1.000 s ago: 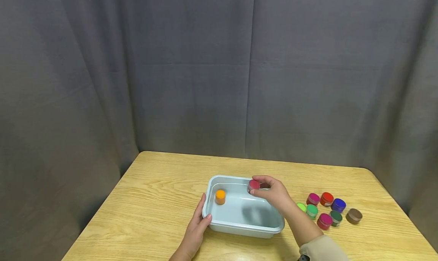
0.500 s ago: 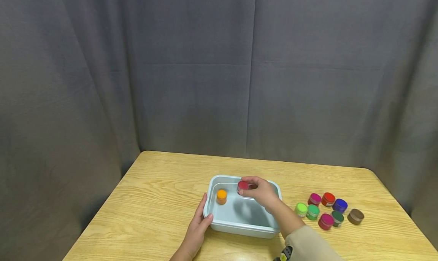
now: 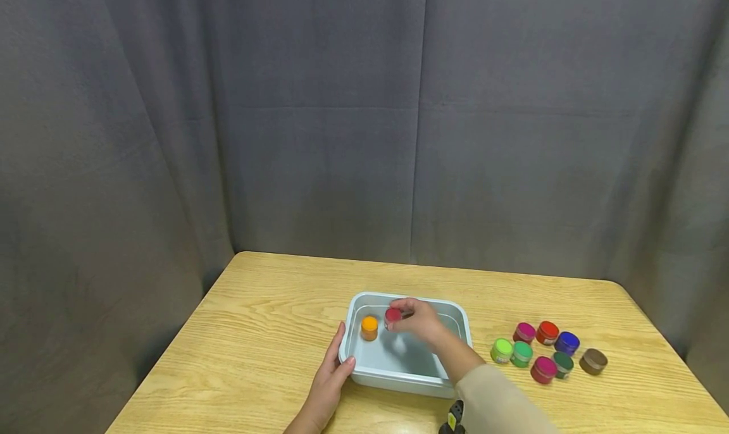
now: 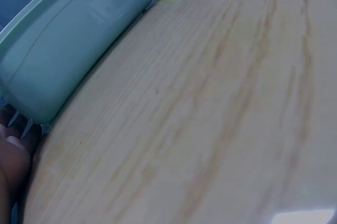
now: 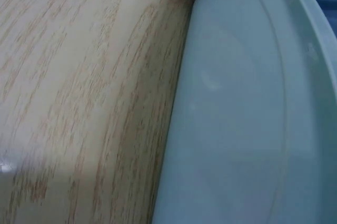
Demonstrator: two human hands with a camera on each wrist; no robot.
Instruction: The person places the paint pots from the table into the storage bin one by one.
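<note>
A pale blue plastic bin [image 3: 398,385] stands on the wooden table; its outer wall [image 5: 231,103] fills much of the right wrist view. My left hand [image 3: 328,380] grips its near left corner, thumb at the rim and fingers along the left side. In the left wrist view, fingers [image 4: 16,134] show at the bin's corner. My right hand [image 3: 420,321] reaches over the bin and pinches a small jar with a dark red lid [image 3: 393,316] between thumb and fingers. Just left of it, an orange-lidded jar [image 3: 369,328] stands upright on the bin's floor.
Right of the bin, several small jars stand in a loose group, among them a lime one [image 3: 502,350], a red one [image 3: 548,333], a blue one [image 3: 567,343] and a brown one [image 3: 594,361]. Grey curtains [image 3: 319,136] hang behind and beside the table [image 3: 250,339].
My right hand has carried the dark red-lidded jar leftward over the bin and a little lower, closer to the orange one. The left hand has kept its grip on the corner.
</note>
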